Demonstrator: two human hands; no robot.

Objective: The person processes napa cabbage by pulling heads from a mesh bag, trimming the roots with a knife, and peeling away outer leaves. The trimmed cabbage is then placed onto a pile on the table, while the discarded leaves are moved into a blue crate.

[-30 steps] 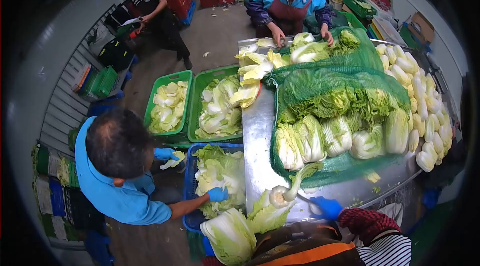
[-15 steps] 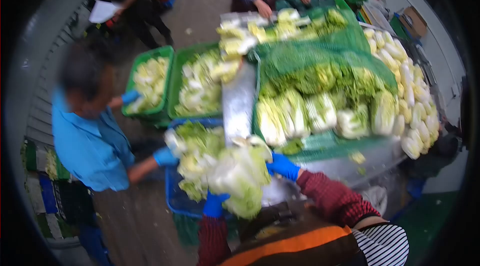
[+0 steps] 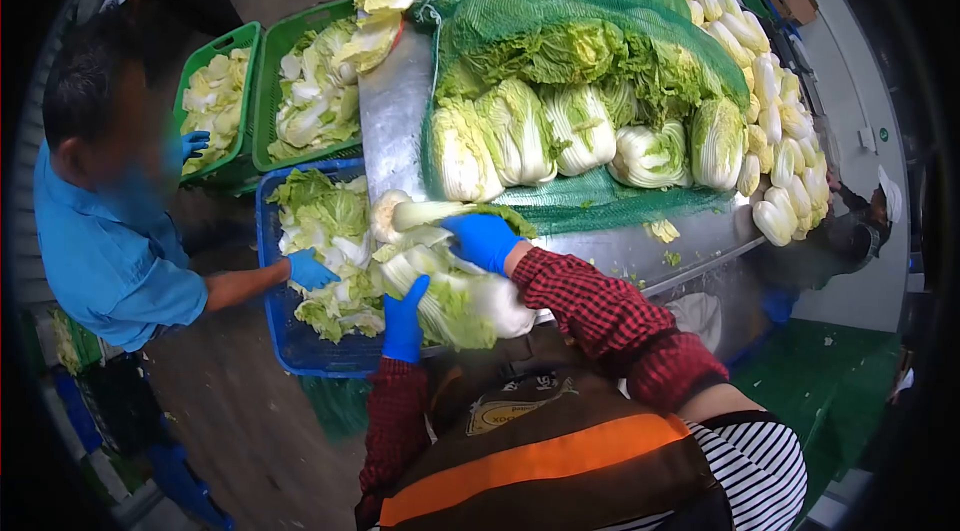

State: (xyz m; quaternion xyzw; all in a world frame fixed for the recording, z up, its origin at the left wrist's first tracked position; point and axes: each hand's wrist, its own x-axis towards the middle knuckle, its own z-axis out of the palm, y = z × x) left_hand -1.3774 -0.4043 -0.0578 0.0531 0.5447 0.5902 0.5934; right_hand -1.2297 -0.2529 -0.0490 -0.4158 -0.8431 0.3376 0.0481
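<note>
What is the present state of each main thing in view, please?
Held cabbage: on its side, white end toward picture right
Left grip: gloved, against the cabbage
Right grip: gloved, over the cabbage
Mesh bag: open, loaded with cabbages
Blue crate: uncovered, holding leaves
Green crates: uncovered, holding leaves
Pale cabbages: piled outside the bag

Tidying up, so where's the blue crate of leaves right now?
The blue crate sits left of centre in the head view, between the co-worker and the table.

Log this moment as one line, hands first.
left hand: holding cabbage | right hand: at cabbage's far side, grip unclear | blue crate: loose leaves inside | co-worker's hand: at leaves
</note>
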